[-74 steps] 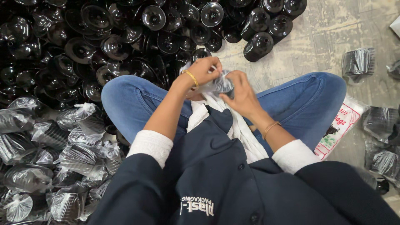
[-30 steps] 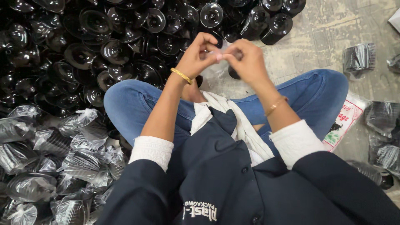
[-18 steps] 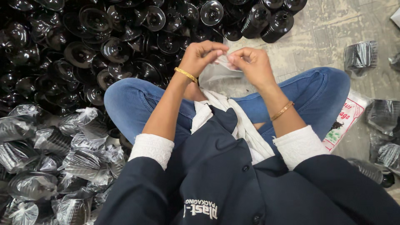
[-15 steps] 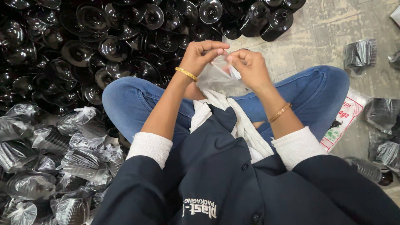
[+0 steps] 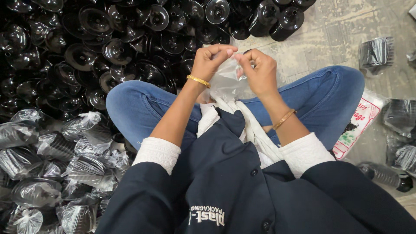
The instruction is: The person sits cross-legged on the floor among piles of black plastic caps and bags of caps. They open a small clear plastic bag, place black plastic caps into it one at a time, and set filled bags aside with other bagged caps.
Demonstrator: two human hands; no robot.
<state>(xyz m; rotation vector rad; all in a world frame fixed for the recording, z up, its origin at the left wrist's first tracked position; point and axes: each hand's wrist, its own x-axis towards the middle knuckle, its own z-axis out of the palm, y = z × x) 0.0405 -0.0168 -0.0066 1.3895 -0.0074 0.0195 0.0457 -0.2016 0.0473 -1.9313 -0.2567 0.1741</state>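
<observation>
Clear plastic bag (image 5: 225, 80) sits pinched at centre top of the frame, left hand (image 5: 211, 60) and right hand (image 5: 259, 71) both closed on its mouth; black cups (image 5: 93, 47) heaped upper left; tug unevenly and, I'd judge, that thin film tears.

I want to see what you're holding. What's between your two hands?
A clear plastic bag stretches between the left hand and the right hand, its top pinched in both, seen from the head camera.
</observation>
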